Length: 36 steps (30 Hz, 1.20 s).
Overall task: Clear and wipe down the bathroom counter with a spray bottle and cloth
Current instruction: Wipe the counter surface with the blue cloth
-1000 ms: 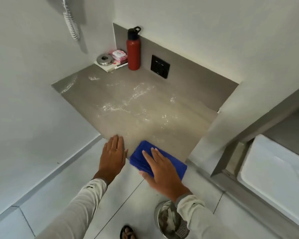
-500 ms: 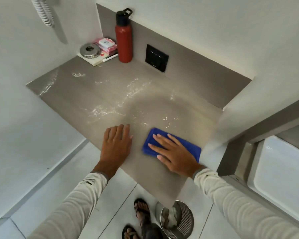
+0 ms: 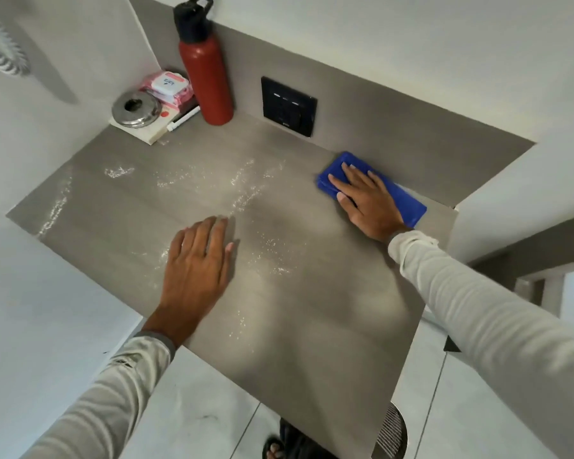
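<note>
Left hand point(image 3: 196, 263) lay flat, fingers spread, gripping nothing, likely bracing on the grey stone-look counter point(image 3: 312, 326); wet spray streaks just beyond its fingertips. Right hand point(image 3: 367, 202) pressed flat, open-fingered, atop the folded blue cloth point(image 3: 408, 207) beside the backsplash, mid-wipe.

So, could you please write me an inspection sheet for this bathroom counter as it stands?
Surface: grey counter, wet streaks across the middle and left.
Job's things: blue cloth flat by the back wall; spray bottle not seen.
Clutter: red bottle, steel tin, pink pack, pen in the back left corner.
Hands: left hand flat on the counter; right hand pressing the cloth.
Cables: coiled cord on the left wall.
Surroundings: black switch plate; tiled floor.
</note>
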### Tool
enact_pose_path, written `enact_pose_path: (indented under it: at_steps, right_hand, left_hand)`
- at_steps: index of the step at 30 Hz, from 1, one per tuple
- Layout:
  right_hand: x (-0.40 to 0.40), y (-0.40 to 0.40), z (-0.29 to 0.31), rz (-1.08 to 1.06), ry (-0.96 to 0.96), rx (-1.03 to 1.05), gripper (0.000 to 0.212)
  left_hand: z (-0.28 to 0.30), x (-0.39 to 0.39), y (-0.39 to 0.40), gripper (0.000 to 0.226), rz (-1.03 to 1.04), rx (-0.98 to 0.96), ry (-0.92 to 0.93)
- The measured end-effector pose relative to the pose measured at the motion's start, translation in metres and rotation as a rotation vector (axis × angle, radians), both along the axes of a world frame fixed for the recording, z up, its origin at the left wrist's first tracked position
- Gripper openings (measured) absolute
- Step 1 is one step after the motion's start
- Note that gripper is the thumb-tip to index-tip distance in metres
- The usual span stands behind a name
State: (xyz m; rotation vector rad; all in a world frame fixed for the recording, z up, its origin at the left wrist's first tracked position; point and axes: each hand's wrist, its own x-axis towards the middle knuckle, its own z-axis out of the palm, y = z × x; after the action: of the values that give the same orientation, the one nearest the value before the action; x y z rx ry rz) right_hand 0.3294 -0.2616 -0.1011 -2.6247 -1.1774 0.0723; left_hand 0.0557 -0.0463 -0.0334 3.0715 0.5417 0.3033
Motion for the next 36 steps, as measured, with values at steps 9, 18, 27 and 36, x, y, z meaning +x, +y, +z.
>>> enact_pose_path:
  at_steps: [9,18,27,36]
  right_hand:
    - [-0.197,0.019,0.018,-0.101,0.537,0.470,0.040]
    - [-0.148,-0.058,0.058,-0.899,0.530,1.074,0.027]
    - [-0.106,-0.076,0.020,-0.813,0.110,0.454,0.033]
    - [-0.093,-0.064,-0.004,-0.932,-0.048,0.164,0.049]
  left_hand:
    - [0.001,0.026,0.001,0.041,-0.051,-0.147,-0.019]
    - [-0.032,0.059,-0.168,0.075,0.041,-0.418,0.259]
    - [-0.070,0.080,-0.138,0.074,-0.579,-0.175,0.186]
    - [-0.054,0.160,-0.069,0.069,-0.931,0.049,0.175]
